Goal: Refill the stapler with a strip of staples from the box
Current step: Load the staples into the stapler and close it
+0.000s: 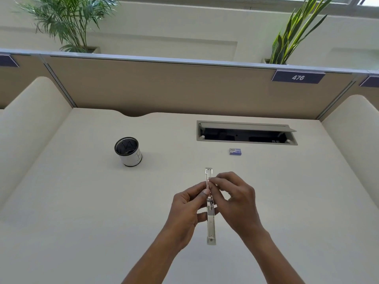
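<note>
Stapler (210, 218) (swung fully open) is being gripped by the left hand (187, 210) while the right hand (235, 198) is pinching at its channel, the staple box (235, 151) lying well apart.

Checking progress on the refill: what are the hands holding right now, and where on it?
Both hold the opened stapler above the desk: the left hand grips its middle, the right hand pinches its far half. Whether staples are pinched too cannot be told.
</note>
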